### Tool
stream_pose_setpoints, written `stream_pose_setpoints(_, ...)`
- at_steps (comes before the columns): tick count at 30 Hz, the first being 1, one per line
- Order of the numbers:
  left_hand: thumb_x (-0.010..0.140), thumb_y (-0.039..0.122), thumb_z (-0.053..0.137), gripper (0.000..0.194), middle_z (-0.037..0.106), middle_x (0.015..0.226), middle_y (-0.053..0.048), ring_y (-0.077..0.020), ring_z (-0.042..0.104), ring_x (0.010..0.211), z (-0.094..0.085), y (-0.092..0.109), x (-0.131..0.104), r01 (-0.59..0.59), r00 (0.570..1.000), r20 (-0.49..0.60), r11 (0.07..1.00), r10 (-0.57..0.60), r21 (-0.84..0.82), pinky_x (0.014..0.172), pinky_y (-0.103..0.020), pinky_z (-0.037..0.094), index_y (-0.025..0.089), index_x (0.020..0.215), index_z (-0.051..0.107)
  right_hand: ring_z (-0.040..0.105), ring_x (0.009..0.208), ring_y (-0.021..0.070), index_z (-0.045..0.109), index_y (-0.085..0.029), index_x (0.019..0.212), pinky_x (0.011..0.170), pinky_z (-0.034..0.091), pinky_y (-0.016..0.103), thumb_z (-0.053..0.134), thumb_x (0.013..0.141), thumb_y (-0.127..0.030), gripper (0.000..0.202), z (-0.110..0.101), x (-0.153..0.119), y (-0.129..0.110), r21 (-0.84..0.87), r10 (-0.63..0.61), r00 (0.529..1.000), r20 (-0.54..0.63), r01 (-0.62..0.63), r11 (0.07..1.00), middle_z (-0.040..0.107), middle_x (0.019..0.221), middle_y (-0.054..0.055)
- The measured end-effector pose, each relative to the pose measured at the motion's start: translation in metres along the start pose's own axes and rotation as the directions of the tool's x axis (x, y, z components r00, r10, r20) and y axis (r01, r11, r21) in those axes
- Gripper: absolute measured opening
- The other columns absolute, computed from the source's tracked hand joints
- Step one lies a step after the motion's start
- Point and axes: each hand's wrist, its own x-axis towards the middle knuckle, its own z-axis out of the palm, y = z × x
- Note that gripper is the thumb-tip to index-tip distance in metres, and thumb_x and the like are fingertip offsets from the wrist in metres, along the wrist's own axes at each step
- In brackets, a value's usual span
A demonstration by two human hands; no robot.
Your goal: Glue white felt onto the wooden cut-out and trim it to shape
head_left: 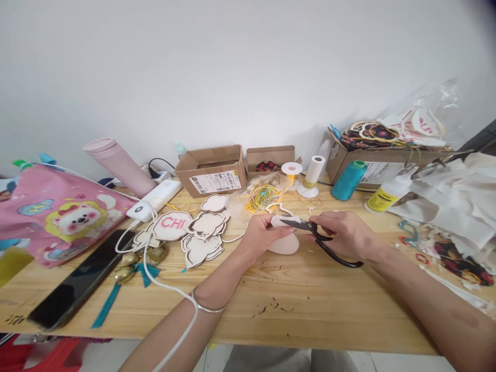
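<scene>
My left hand pinches a white rounded piece over the middle of the table, its fingers closed on the left edge. My right hand is closed around black scissors, with fingers at the handle loops. The scissor blades point left and lie against the upper part of the white piece, near my left fingertips. Just behind the piece lies a pale outlined cutout. Several pale wooden shapes are heaped left of my left hand, beside one marked CHI.
Behind stand an open cardboard box, thread spools, a teal cone and a glue bottle. A phone, pink bag and white cable are left; crumpled white material lies right. Dark scraps dot the front table.
</scene>
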Motion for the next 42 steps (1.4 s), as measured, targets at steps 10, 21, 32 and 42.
stream_pose_setpoints(10, 0.055, 0.031, 0.074, 0.026, 0.059, 0.059, 0.002, -0.0055, 0.047, 0.05, -0.0012, 0.003, -0.0021, 0.104, 0.994, 0.012, 0.994, -0.104, 0.046, 0.047, -0.017, 0.034, 0.013, 0.072, 0.067, 0.048, 0.046, 0.0103, 0.061, -0.017, 0.077, 0.044, 0.026, 0.023, 0.046, 0.081, -0.029, 0.02, -0.005, -0.0006, 0.002, -0.135, -0.046, 0.998, 0.032, 0.05, 0.99, 0.059, 0.055, 0.001)
stream_pose_setpoints(21, 0.054, 0.032, 0.074, 0.026, 0.063, 0.063, 0.001, -0.008, 0.051, 0.052, -0.0024, 0.0032, -0.0026, 0.116, 0.993, -0.014, 0.991, -0.115, 0.073, 0.049, -0.019, 0.038, 0.014, 0.072, 0.068, 0.042, 0.047, 0.0097, 0.058, -0.018, 0.07, 0.045, 0.026, 0.022, 0.052, 0.078, -0.04, 0.025, -0.0084, 0.0027, 0.0003, 0.059, 0.073, 0.973, 0.22, -0.088, 0.994, 0.049, 0.051, -0.002)
stream_pose_setpoints(32, 0.054, 0.031, 0.073, 0.024, 0.056, 0.054, 0.003, -0.0052, 0.044, 0.046, -0.001, 0.0043, -0.0028, 0.121, 0.993, -0.017, 0.986, -0.12, 0.116, 0.044, -0.017, 0.032, 0.013, 0.068, 0.067, 0.049, 0.051, 0.0121, 0.063, -0.017, 0.087, 0.048, 0.029, 0.023, 0.056, 0.072, -0.048, 0.035, -0.0065, 0.004, -0.0038, 0.002, 0.116, 0.98, 0.161, -0.118, 0.993, 0.057, 0.061, 0.001)
stream_pose_setpoints(42, 0.055, 0.035, 0.072, 0.026, 0.053, 0.051, 0.003, -0.0057, 0.042, 0.044, 0.0001, 0.0039, -0.0024, 0.117, 0.989, 0.063, 0.974, -0.132, 0.196, 0.042, -0.018, 0.028, 0.013, 0.067, 0.067, 0.052, 0.052, 0.0131, 0.063, -0.017, 0.088, 0.049, 0.033, 0.023, 0.055, 0.076, -0.044, 0.03, -0.0058, 0.0031, -0.0026, -0.047, 0.038, 0.99, 0.135, -0.032, 0.998, 0.062, 0.065, 0.004)
